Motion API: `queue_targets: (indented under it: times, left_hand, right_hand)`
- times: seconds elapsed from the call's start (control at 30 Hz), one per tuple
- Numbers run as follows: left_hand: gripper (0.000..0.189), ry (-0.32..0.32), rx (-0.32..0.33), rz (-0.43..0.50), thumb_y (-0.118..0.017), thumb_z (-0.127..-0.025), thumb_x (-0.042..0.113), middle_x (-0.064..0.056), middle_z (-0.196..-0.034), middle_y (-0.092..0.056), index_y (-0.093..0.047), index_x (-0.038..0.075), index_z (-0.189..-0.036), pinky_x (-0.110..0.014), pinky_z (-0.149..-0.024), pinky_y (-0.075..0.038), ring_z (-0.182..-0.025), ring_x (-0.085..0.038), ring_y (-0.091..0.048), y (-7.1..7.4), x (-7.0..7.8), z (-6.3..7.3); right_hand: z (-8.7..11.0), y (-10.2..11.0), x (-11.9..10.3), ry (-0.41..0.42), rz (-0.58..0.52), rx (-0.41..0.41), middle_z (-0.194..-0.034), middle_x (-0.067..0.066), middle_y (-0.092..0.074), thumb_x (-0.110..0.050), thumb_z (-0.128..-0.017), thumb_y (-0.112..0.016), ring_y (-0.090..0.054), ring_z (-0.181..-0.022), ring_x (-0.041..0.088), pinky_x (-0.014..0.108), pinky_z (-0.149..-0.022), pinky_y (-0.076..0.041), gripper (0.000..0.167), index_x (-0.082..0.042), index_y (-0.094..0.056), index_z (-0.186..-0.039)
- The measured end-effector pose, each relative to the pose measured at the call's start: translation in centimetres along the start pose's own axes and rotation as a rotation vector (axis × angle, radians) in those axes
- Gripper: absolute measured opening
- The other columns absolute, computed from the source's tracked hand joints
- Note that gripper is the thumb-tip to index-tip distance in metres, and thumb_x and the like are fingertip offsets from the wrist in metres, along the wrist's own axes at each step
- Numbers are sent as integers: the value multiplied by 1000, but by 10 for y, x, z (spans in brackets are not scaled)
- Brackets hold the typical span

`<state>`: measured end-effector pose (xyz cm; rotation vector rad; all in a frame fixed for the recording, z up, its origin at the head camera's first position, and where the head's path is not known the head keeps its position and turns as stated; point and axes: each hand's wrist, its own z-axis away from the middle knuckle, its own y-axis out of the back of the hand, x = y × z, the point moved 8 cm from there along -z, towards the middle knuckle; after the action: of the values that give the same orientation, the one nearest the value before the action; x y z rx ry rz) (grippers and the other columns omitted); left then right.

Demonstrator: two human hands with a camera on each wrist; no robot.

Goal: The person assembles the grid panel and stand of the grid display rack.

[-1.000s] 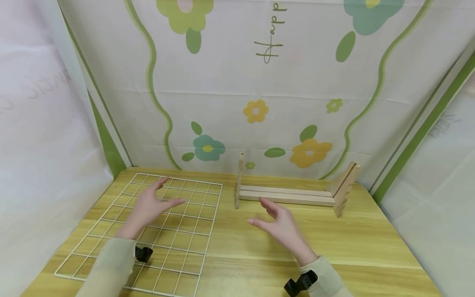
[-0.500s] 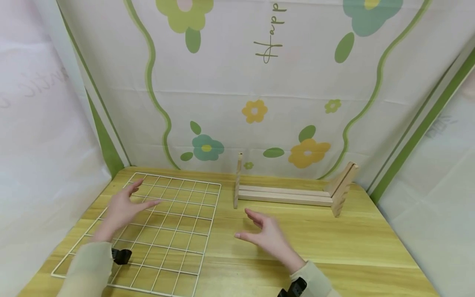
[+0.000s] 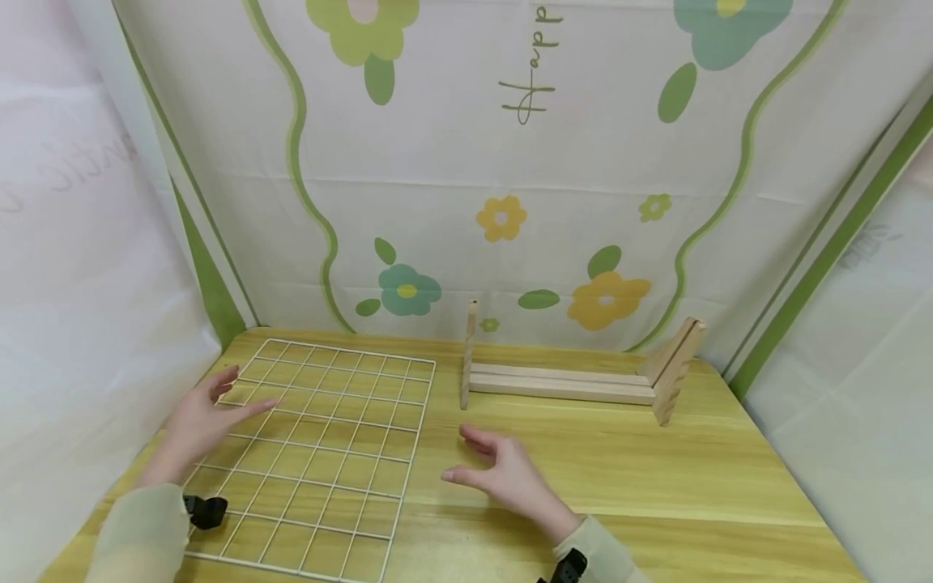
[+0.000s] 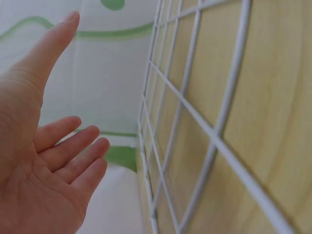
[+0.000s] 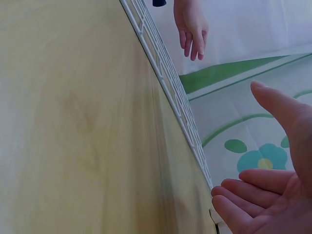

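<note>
A white wire grid panel [image 3: 331, 445] lies flat on the left side of the wooden table. Over its left edge hovers my left hand [image 3: 200, 417], thumb spread from the fingers and nothing held. The left wrist view shows that palm [image 4: 48, 190] beside the grid wires [image 4: 214, 136], with a gap between. My right hand [image 3: 506, 478] is above the table just right of the panel, its thumb and fingers apart and holding nothing. Behind it stands a wooden frame [image 3: 561, 385], a grooved crossbar joining two uprights.
The wooden table [image 3: 619, 494] runs back to a white curtain [image 3: 437, 162] printed with flowers. More white fabric [image 3: 87, 243] hangs along the left and right sides. Black wrist cameras [image 3: 206, 512] sit on both sleeves.
Both hands have moved left and somewhat toward me, the left from over the middle of the grid panel to its left edge. The panel and wooden frame have stayed in place.
</note>
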<state>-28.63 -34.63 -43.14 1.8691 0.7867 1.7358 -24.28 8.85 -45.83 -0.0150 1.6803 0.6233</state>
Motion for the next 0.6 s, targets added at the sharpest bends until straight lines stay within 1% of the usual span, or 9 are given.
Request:
queue_targets:
  times: [0.07,0.2,0.37,0.47,0.6]
  left_hand:
    - [106,-10,-14,-1,-76,-90,50,-38,-154,-28,-17,-5,-159,-77,-100,-31,-136,-63,-28,2,-3,1]
    - [104,-21,-29,-45,-74,-92,49,-40,-152,-29,-18,-10,-157,-75,-101,-32,-134,-63,-31,5,-11,-2]
    - [103,3,-46,-74,-73,-94,49,-42,-150,-29,-19,-14,-154,-73,-102,-35,-133,-63,-33,6,-23,-8]
    - [102,24,-67,-81,-71,-95,50,-43,-150,-28,-18,-16,-153,-73,-102,-34,-132,-63,-32,6,-29,-9]
    - [101,40,-96,-90,-69,-96,51,-44,-149,-27,-20,-19,-151,-73,-103,-32,-132,-64,-31,5,-33,-10]
  right_hand:
    - [-1,-5,0,-3,-42,-22,-144,22,-53,-32,-87,-84,-54,-131,36,46,-109,-42,79,7,-48,-145]
    - [-3,-16,0,-8,-125,-52,-144,26,-52,-26,-89,-83,-54,-130,38,44,-108,-44,77,10,-45,-146]
    - [-5,-30,-1,-38,-215,-79,-141,25,-55,-23,-91,-81,-56,-128,38,42,-105,-48,74,10,-45,-147]
    - [-6,-38,0,-56,-246,-87,-140,23,-56,-24,-91,-80,-57,-127,36,40,-103,-49,74,9,-45,-147]
    - [-8,-46,-3,-58,-276,-97,-140,23,-57,-22,-91,-80,-58,-126,36,38,-102,-50,73,10,-45,-146]
